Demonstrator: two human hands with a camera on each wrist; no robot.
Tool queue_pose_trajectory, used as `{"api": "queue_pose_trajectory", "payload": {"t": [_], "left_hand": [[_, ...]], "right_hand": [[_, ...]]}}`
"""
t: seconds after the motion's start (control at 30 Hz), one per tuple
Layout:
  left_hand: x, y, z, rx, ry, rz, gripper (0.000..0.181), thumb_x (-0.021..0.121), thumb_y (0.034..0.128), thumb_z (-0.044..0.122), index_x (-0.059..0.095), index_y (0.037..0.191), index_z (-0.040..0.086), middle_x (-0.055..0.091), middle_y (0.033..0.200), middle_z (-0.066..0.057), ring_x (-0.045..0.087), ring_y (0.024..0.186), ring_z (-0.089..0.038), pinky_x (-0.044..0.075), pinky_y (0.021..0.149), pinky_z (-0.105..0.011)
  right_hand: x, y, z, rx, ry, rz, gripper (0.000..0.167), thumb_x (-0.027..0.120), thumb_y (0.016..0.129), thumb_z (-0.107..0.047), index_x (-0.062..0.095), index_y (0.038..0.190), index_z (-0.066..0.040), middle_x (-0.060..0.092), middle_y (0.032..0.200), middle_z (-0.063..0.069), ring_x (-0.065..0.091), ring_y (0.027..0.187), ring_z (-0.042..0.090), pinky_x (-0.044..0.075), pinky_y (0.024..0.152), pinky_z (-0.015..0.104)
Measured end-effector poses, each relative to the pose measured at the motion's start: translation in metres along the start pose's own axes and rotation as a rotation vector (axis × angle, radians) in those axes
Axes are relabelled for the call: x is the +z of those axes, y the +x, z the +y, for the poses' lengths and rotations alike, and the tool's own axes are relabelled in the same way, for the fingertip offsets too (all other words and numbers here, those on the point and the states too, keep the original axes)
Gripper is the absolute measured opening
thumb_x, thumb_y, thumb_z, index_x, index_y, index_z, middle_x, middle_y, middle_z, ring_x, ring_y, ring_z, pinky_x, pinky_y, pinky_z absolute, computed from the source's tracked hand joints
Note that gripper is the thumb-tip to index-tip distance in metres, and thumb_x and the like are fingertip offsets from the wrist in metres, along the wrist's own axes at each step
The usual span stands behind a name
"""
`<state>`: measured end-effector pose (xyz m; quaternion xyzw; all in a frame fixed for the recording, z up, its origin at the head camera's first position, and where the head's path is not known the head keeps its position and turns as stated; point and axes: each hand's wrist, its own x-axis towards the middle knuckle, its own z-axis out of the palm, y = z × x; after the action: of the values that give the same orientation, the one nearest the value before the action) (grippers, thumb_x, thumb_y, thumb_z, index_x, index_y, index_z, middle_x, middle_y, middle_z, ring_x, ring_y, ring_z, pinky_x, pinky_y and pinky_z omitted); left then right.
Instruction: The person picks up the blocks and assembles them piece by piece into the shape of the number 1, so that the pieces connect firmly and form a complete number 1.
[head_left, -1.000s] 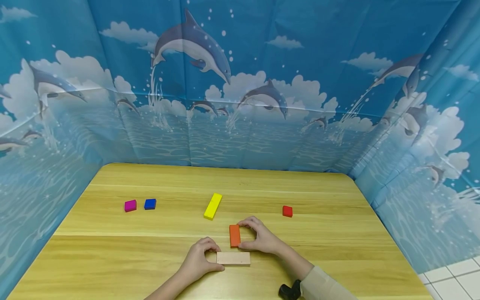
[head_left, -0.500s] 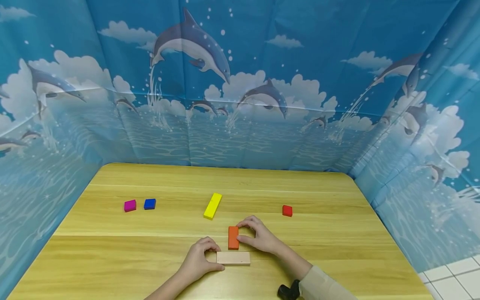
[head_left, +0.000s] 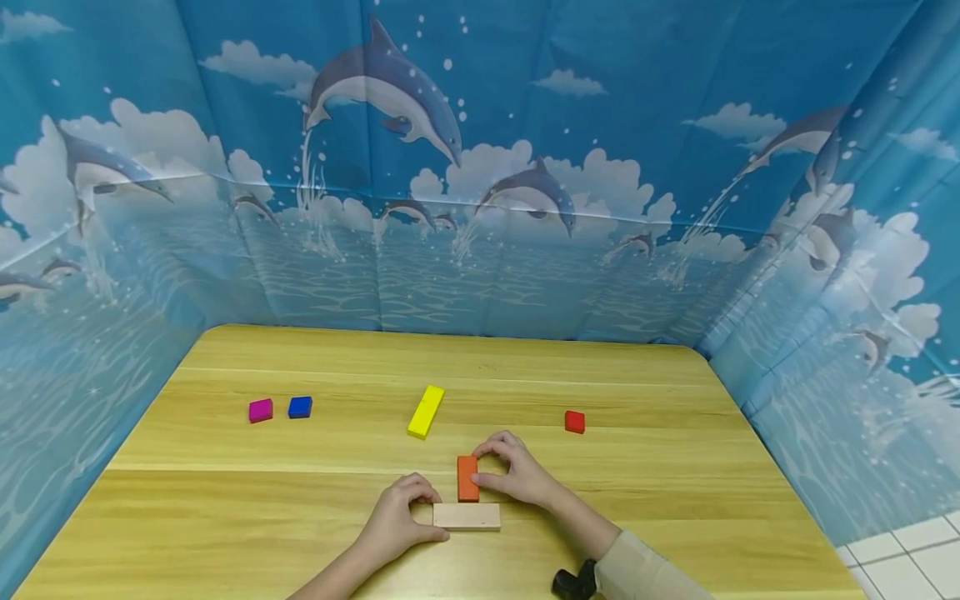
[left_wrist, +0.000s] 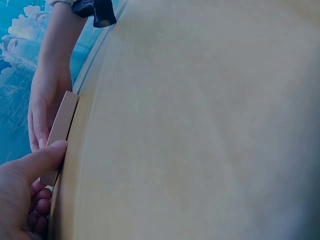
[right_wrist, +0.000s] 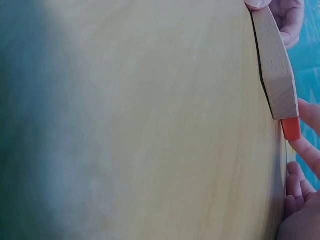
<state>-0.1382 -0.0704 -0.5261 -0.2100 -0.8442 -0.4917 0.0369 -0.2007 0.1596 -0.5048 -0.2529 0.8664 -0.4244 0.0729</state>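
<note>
From my end of the feed, the biggest thing I saw was the blue dolphin-printed curtain [head_left: 480, 283], filling the upper half of the head view and running down both sides. Beneath it the wood-grain table [head_left: 225, 508] took up most of the lower frame, with white tiled floor [head_left: 911, 575] in the lower right corner. A beige sleeve [head_left: 645, 567] came in at the bottom, right of centre. At lower centre, the left hand [head_left: 396, 518] pinched the left end of the plain wooden block [head_left: 467, 515] between thumb and fingers, and the right hand [head_left: 525, 477] gripped the orange block [head_left: 467, 477] from its right side, thumb and forefinger curled to it. The plain block lay crosswise; the orange one pointed away from its far side — whether the two touched, I couldn't tell. A black object [head_left: 573, 581] sat beside the sleeve at the bottom edge. The yellow block [head_left: 426, 412] lay slanted above the orange one. Smallest were three little blocks — blue [head_left: 300, 407] and magenta [head_left: 261, 410] at mid-left, red [head_left: 574, 422] right of centre.
</note>
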Motion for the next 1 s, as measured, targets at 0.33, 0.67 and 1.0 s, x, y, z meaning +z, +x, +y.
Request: {"api": "queue_pose_trajectory", "payload": {"t": [0.33, 0.67, 1.0], "left_hand": [[0.0012, -0.0003, 0.0007, -0.013, -0.004, -0.008, 0.033, 0.086, 0.057, 0.025, 0.065, 0.08, 0.016, 0.056, 0.085, 0.011, 0.051, 0.081, -0.007, 0.046, 0.074, -0.024], [0.0022, -0.0012, -0.0005, -0.013, 0.009, -0.002, 0.033, 0.086, 0.0572, 0.024, 0.065, 0.081, 0.016, 0.056, 0.086, 0.012, 0.05, 0.081, -0.004, 0.046, 0.074, -0.023], [0.0015, -0.0002, 0.0, -0.029, 0.007, -0.012, 0.032, 0.086, 0.0575, 0.024, 0.065, 0.082, 0.018, 0.056, 0.086, 0.013, 0.049, 0.081, -0.004, 0.046, 0.075, -0.023]], "right_hand": [[-0.0013, -0.001, 0.0017, -0.01, -0.004, -0.015, 0.028, 0.071, 0.079, -0.03, 0.063, 0.101, -0.015, 0.048, 0.104, 0.001, 0.039, 0.1, 0.02, 0.035, 0.084, 0.038], [-0.0022, -0.0007, 0.0014, -0.027, -0.012, -0.025, 0.028, 0.071, 0.079, -0.031, 0.062, 0.1, -0.015, 0.048, 0.105, 0.001, 0.04, 0.101, 0.021, 0.035, 0.086, 0.04], [-0.0033, 0.0012, 0.003, -0.027, -0.019, -0.041, 0.03, 0.07, 0.08, -0.031, 0.06, 0.103, -0.014, 0.049, 0.106, 0.001, 0.042, 0.102, 0.02, 0.035, 0.087, 0.037]]}}
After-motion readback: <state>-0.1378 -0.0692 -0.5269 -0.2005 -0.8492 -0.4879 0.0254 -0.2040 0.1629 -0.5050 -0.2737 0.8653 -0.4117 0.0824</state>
